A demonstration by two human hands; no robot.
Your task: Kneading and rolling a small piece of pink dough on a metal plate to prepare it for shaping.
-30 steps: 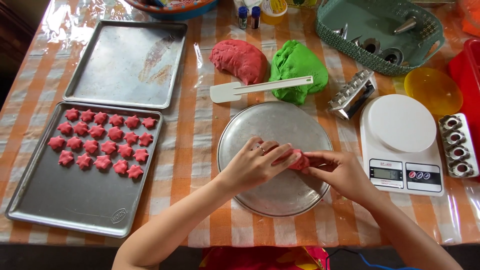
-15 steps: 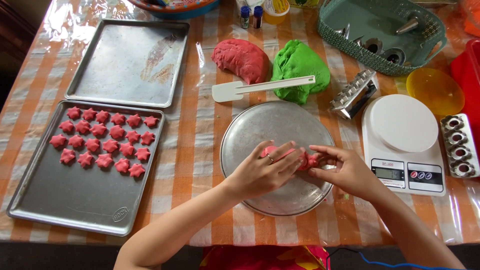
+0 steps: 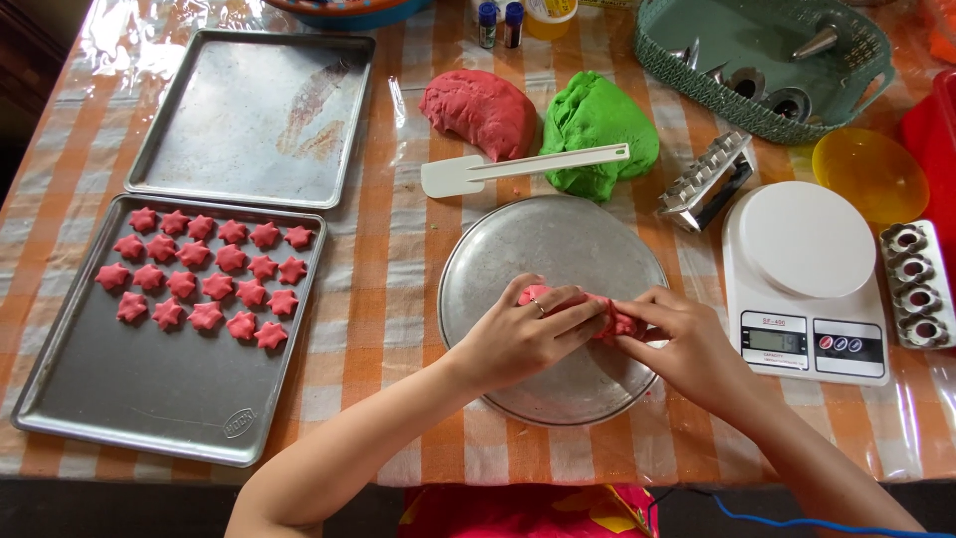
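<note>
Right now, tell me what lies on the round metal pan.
On the round metal pan, the left hand and right hand meet around a piece of red dough. The fingers hide most of it, so its shape cannot be told. The pan's far half shows bare metal.

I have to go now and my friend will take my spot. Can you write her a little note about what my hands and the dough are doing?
Left hand and right hand both pinch one piece of pink dough over the round metal pan.
Done: pink star shapes sit in rows on the near baking tray.
Left: the far tray holds no shapes; the big pink lump and green lump wait beside the white spatula.
</note>
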